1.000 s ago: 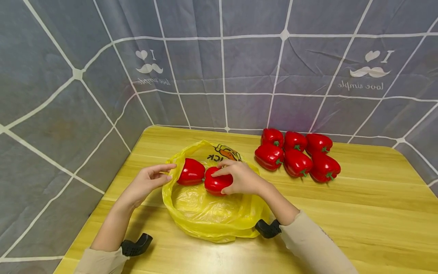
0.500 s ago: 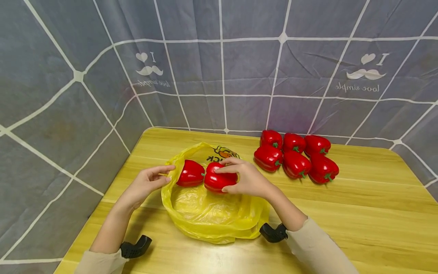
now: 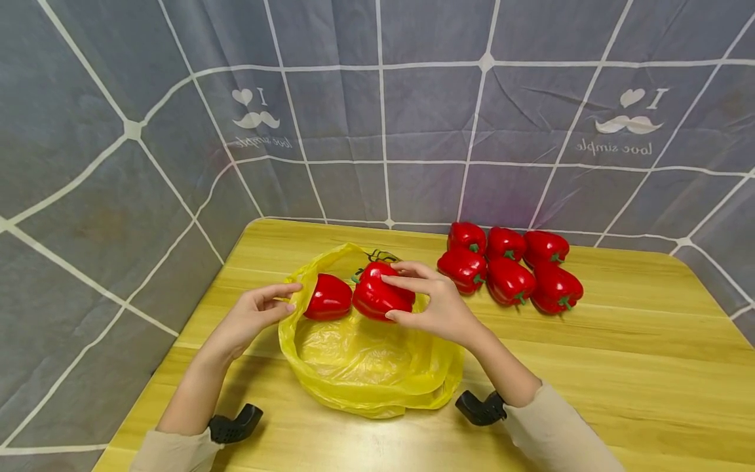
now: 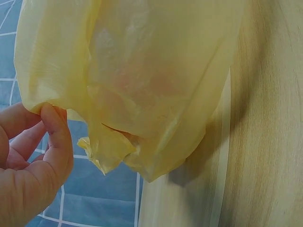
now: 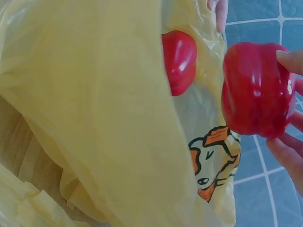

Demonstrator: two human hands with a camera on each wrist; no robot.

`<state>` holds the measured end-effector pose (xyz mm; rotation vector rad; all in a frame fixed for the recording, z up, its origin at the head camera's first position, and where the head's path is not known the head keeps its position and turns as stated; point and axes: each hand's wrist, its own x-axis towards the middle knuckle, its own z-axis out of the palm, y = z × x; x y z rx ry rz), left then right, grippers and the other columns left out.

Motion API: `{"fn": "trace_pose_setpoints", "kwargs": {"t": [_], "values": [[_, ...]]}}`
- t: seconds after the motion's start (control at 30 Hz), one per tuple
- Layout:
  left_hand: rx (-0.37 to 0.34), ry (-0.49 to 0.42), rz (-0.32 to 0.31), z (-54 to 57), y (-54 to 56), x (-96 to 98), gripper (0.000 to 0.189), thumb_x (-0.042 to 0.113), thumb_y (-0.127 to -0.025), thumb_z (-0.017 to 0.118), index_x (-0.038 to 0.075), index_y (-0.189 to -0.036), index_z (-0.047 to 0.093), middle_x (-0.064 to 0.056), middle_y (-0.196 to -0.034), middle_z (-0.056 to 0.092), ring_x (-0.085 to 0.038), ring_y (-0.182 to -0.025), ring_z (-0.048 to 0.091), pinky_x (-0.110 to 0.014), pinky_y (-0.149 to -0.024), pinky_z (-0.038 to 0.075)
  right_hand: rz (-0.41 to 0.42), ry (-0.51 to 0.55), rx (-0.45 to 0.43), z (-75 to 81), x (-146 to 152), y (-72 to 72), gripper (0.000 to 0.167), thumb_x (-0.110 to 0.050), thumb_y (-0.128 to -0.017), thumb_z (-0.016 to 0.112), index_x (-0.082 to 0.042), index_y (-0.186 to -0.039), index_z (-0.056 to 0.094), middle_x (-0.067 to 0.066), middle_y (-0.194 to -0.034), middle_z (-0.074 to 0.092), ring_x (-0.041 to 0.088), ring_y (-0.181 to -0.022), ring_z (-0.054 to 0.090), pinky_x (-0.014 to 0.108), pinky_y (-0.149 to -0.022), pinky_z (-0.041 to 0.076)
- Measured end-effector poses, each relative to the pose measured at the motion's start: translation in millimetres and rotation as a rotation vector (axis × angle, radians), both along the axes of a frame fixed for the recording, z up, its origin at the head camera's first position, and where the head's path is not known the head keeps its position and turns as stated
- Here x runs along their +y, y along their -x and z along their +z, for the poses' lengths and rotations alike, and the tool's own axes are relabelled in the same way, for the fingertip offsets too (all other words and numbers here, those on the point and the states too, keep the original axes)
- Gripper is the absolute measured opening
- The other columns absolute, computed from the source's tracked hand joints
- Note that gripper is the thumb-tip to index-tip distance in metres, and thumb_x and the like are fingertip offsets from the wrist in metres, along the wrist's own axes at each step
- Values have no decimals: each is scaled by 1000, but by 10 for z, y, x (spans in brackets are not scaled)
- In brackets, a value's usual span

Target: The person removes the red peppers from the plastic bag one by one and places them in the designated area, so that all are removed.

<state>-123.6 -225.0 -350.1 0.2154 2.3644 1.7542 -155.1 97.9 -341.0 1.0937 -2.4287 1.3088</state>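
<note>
My left hand [image 3: 250, 321] pinches the left rim of a yellow plastic bag [image 3: 348, 387] between thumb and fingers. The left wrist view shows that pinch on the bag's edge [image 4: 52, 71]. Inside the bag, near its left side, lies a red bell pepper [image 3: 329, 298]. My right hand [image 3: 433, 305] grips a second red bell pepper [image 3: 380, 292] above the bag's opening, its green stem pointing left. In the right wrist view this held pepper [image 5: 258, 90] appears beside the bag's printed cartoon duck, apart from the pepper inside [image 5: 180, 61].
Several red bell peppers [image 3: 510, 282] sit in two rows at the back right of the wooden table [image 3: 619, 347]. A grey curtain [image 3: 430, 118] with white lines hangs behind the table and along its left side. Black wrist cameras [image 3: 236, 423] sit on both forearms.
My right hand has raised its pepper and shifted slightly right and back, out from the bag's inside. The left hand and the pepper in the bag have stayed in place.
</note>
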Motion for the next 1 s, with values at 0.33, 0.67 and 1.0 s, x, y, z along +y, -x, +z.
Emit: {"fn": "trace_pose_setpoints", "kwargs": {"t": [0.33, 0.67, 1.0], "values": [[0, 1, 7, -1, -7, -5, 44, 7, -91, 59, -10, -129, 48, -7, -108, 57, -10, -80, 52, -21, -75, 47, -29, 98, -6, 110, 86, -93, 47, -11, -72, 80, -7, -117, 66, 7, -124, 54, 22, -110, 52, 34, -81, 52], [6, -14, -9, 44, -21, -16, 44, 7, -91, 59, -12, -129, 46, -4, -104, 59, -9, -78, 52, -20, -74, 47, -54, 68, 48, 201, 236, -138, 47, -9, -70, 81, -6, -115, 67, 8, -120, 56, 22, -106, 54, 35, -77, 53], [41, -70, -44, -15, -1, -48, 42, 13, -89, 62, -6, -126, 53, 2, -104, 60, -8, -79, 53, -19, -73, 48, -131, 23, 69, 190, 491, -131, 50, -10, -69, 82, -8, -116, 67, 5, -120, 56, 18, -107, 53, 31, -73, 54]]}}
